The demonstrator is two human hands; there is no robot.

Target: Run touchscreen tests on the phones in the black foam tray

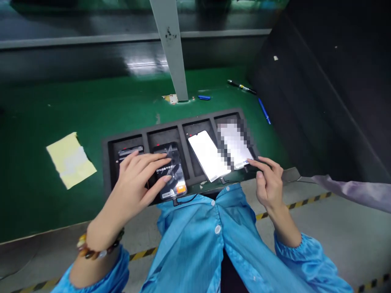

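Observation:
Several smartphones lie in a dark foam tray (187, 140) with compartments, at the table's front edge. My left hand (140, 175) spreads its fingers over the second phone (174, 173), whose dark screen shows white text and an orange button. Partly under that hand is the leftmost phone (130, 150). The third phone (209, 156) has a bright white screen and leans across its compartment. At the far right phone (235, 142), partly pixelated, the index finger of my right hand (269, 179) reaches the lower screen edge. That hand grips nothing. Cables plug into the phones' lower ends.
A torn yellow paper (71, 160) lies left on the green table (27, 162). Behind the tray are a metal post (171, 44), a blue cap (204, 97), a black pen (241, 86) and a blue pen (264, 110). A dark panel (330, 89) borders the right side.

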